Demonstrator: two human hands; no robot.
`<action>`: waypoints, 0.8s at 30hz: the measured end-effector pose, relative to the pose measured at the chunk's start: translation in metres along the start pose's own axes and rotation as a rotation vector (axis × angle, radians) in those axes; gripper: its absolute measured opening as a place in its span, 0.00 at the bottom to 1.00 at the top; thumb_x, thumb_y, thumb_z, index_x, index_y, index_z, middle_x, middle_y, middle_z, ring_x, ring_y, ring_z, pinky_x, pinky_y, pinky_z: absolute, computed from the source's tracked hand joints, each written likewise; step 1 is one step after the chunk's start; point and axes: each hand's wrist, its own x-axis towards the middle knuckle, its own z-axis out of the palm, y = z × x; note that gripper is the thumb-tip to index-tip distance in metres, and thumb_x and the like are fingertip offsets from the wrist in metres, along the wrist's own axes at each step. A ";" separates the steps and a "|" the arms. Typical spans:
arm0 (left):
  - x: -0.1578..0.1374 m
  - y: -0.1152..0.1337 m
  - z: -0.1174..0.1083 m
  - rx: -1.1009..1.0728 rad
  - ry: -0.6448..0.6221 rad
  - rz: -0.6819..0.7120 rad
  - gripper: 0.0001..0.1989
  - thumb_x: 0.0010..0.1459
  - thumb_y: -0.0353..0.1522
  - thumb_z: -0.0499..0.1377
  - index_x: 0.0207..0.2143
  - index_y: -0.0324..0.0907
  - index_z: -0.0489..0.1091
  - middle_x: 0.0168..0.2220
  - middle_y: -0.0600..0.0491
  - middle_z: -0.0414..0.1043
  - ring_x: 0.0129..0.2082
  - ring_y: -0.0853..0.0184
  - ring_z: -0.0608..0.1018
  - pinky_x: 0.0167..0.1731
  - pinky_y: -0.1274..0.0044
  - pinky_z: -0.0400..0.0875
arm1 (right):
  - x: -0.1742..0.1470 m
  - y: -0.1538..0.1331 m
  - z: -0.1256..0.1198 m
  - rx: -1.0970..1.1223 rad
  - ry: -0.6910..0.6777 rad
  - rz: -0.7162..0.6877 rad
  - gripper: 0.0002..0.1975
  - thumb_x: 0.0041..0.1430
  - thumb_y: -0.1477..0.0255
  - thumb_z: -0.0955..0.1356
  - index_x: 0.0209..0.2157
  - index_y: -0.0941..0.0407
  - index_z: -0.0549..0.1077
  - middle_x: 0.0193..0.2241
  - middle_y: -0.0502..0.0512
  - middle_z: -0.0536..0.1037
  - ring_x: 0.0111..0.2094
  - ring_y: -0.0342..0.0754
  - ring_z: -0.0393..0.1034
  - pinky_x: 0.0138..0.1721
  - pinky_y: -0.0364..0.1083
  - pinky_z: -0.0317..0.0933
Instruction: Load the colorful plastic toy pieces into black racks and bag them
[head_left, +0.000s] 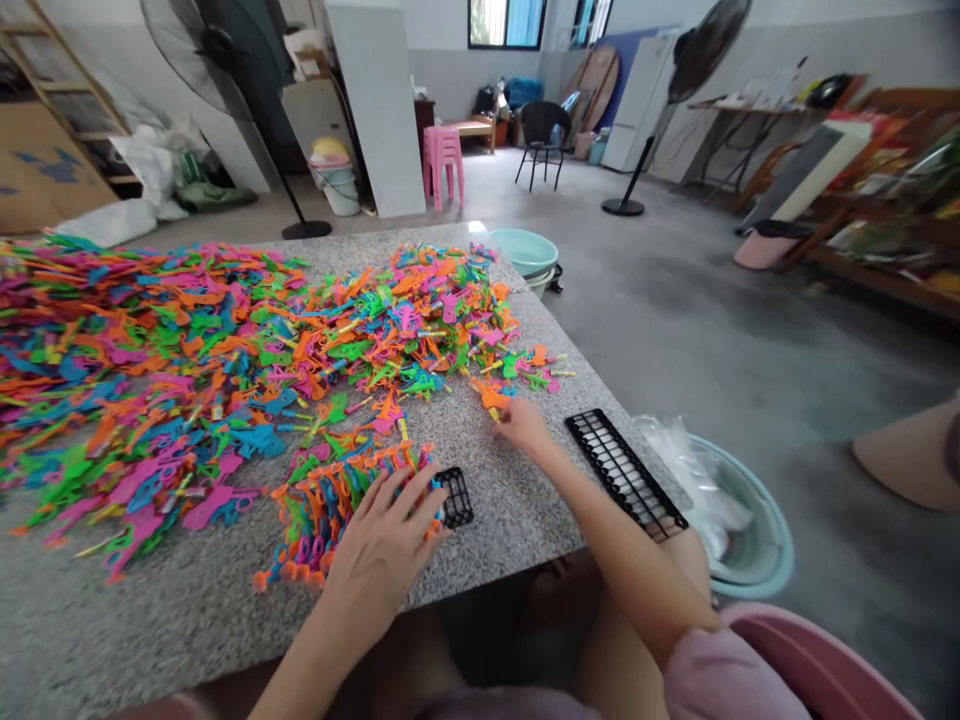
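Note:
My left hand lies with its fingers spread over a tight row of small toy guns with orange round ends. The row appears to stand in a black plastic rack, whose bare end shows beyond my fingertips; my hand hides part of it. My right hand is closed at the fingertips on an orange toy gun with a yellow piece, at the near edge of the pile. A large heap of loose toy guns in pink, green, blue and orange spreads across the speckled stone table.
A second black rack lies at the table's right edge. Beside the table stand a light-blue basin with clear plastic bags, a pink tub and another basin. Someone's knee shows at right.

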 end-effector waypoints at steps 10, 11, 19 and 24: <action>-0.001 0.005 -0.009 -0.033 -0.047 -0.065 0.12 0.66 0.35 0.53 0.49 0.45 0.71 0.60 0.49 0.67 0.57 0.56 0.70 0.58 0.60 0.65 | -0.051 0.018 0.040 0.951 -0.247 -0.074 0.07 0.55 0.70 0.68 0.33 0.54 0.64 0.25 0.47 0.75 0.27 0.46 0.74 0.32 0.47 0.72; -0.001 0.005 -0.010 -0.037 -0.054 -0.067 0.12 0.66 0.35 0.53 0.49 0.44 0.71 0.60 0.49 0.67 0.57 0.56 0.70 0.58 0.60 0.66 | -0.054 0.015 0.046 1.013 -0.267 -0.098 0.09 0.55 0.68 0.68 0.33 0.54 0.64 0.25 0.47 0.75 0.28 0.46 0.74 0.34 0.48 0.73; -0.001 0.005 -0.011 -0.046 -0.077 -0.072 0.14 0.67 0.37 0.53 0.49 0.43 0.71 0.60 0.45 0.66 0.57 0.54 0.70 0.56 0.58 0.68 | -0.053 -0.019 0.078 1.278 -0.133 -0.264 0.17 0.46 0.61 0.74 0.33 0.54 0.68 0.28 0.48 0.73 0.31 0.46 0.72 0.34 0.44 0.68; -0.002 0.006 -0.010 -0.048 -0.092 -0.084 0.12 0.66 0.35 0.53 0.49 0.44 0.71 0.60 0.46 0.65 0.58 0.54 0.69 0.57 0.58 0.66 | -0.049 -0.043 0.092 0.959 -0.108 -0.397 0.06 0.50 0.70 0.71 0.30 0.55 0.72 0.28 0.47 0.77 0.32 0.45 0.72 0.36 0.42 0.64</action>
